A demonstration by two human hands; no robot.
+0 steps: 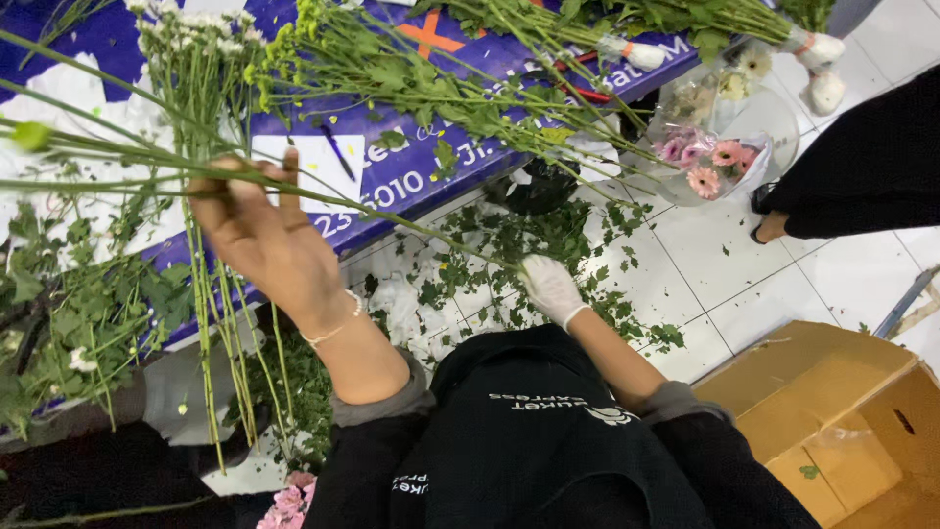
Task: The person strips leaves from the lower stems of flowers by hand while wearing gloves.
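Gripping long stem [323, 201]: gloved right hand [550, 287] closed; left hand [262, 230] open, fingertips hidden by stems.

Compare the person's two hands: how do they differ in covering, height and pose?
The left hand is bare with a thin bracelet; the right hand wears a white glove. The left is raised at the upper stems, fingers spread; the right sits lower, closed round the stem end. Both touch the same long green stems.
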